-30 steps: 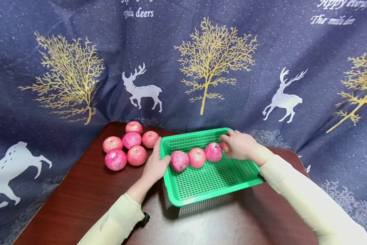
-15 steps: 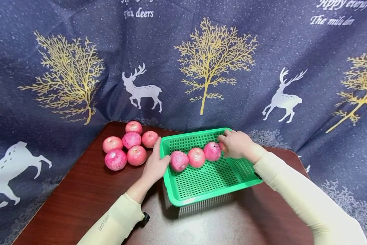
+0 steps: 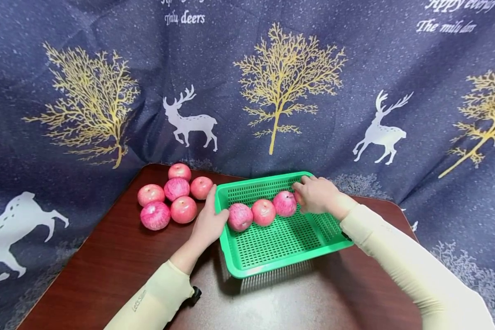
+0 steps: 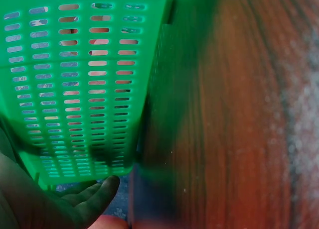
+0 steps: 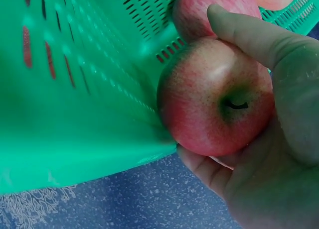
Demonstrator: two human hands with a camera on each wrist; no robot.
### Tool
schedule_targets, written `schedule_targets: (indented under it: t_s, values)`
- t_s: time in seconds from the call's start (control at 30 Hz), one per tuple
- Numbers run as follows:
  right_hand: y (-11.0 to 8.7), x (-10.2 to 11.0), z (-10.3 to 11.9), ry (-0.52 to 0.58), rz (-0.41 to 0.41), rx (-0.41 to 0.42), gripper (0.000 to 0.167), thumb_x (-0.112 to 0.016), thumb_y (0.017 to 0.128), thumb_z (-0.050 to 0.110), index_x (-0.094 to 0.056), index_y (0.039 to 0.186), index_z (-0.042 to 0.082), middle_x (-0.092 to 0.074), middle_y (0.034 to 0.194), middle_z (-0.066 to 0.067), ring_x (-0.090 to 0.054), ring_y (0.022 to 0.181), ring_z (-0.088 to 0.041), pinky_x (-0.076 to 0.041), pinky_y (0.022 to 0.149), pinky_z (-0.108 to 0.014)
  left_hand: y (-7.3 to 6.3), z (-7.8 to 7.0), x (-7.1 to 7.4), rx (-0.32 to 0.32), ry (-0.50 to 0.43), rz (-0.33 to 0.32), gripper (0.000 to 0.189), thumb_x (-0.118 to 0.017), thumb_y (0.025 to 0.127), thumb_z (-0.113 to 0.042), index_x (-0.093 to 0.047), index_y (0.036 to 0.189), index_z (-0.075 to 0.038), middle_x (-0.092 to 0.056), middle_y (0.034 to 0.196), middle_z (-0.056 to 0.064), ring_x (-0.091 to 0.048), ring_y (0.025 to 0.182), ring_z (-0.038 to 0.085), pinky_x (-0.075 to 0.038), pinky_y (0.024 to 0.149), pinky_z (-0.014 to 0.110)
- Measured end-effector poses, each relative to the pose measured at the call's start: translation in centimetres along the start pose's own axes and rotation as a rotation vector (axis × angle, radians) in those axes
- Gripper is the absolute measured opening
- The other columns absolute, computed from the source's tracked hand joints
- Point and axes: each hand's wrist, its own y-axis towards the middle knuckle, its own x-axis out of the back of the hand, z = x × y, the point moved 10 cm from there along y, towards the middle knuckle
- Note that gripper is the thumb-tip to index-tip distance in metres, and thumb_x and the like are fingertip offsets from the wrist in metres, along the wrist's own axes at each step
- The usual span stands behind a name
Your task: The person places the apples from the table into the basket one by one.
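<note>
In the head view, a green perforated plastic basket [image 3: 268, 270] stands on the table. My left hand [image 3: 209, 222] grips its left end, thumb over the rim and fingers along the outside. Inside, three red apples form a slanting row: one apple [image 3: 240, 217] beside my left thumb, a middle apple [image 3: 264, 212] and a right apple [image 3: 285, 203]. My right hand [image 3: 318, 195] reaches over the back right of the basket. In the right wrist view, its thumb and fingers hold another apple [image 5: 209, 99], stem facing the camera, near the basket wall and close to a neighbouring apple [image 5: 192, 12].
Several more apples [image 3: 177, 189] sit clustered on the brown wooden table [image 3: 119, 256], left of the basket. Behind the table hangs a dark blue cloth [image 3: 230, 68] printed with white deer and golden trees.
My right hand has moved a little left with its apple, and the right apple of the row has shifted slightly left. My left hand keeps its hold on the basket.
</note>
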Motion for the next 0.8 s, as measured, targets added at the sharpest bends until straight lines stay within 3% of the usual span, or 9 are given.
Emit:
schedule_targets:
  t_s: [0.23, 0.4, 0.5, 0.8]
  values:
    - [-0.1, -0.3, 0.1, -0.006, 0.018, -0.022, 0.066, -0.096, 0.080, 0.040, -0.066, 0.129, 0.007, -0.066, 0.115, -0.012, -0.068, 0.112, -0.036, -0.060, 0.094, -0.057, 0.6, 0.7, -0.1, -0.021, 0.013, -0.025, 0.091, -0.061, 0.099, -0.026, -0.020, 0.180, -0.024, -0.056, 0.161, 0.028, -0.068, 0.124, 0.046, -0.049, 0.104, 0.067]
    - [-0.3, -0.9, 0.4, 0.002, 0.078, -0.044, 0.088, -0.099, 0.079, 0.043, -0.061, 0.145, 0.000, -0.067, 0.126, -0.018, -0.068, 0.118, -0.040, -0.059, 0.100, -0.057, 0.7, 1.0, -0.2, -0.030, 0.008, -0.024, 0.092, -0.062, 0.099, -0.026, -0.019, 0.180, -0.025, -0.056, 0.161, 0.028, -0.067, 0.125, 0.048, -0.051, 0.104, 0.064]
    - [-0.5, -1.4, 0.6, 0.014, 0.123, -0.068, 0.100, -0.100, 0.079, 0.043, -0.054, 0.155, -0.002, -0.065, 0.137, -0.021, -0.066, 0.126, -0.042, -0.058, 0.103, -0.058, 0.3, 0.3, 0.0, -0.024, -0.008, -0.018, 0.092, -0.061, 0.099, -0.025, -0.019, 0.180, -0.025, -0.054, 0.162, 0.028, -0.066, 0.127, 0.048, -0.049, 0.106, 0.066]
    - [-0.8, -2.9, 1.8, 0.038, 0.237, -0.078, 0.114, -0.101, 0.080, 0.042, -0.042, 0.162, -0.008, -0.061, 0.146, -0.027, -0.059, 0.138, -0.047, -0.055, 0.108, -0.058, -0.1, -0.1, 0.1, -0.015, -0.004, -0.008, 0.093, -0.061, 0.099, -0.025, -0.017, 0.180, -0.022, -0.053, 0.164, 0.027, -0.066, 0.128, 0.047, -0.049, 0.109, 0.065]
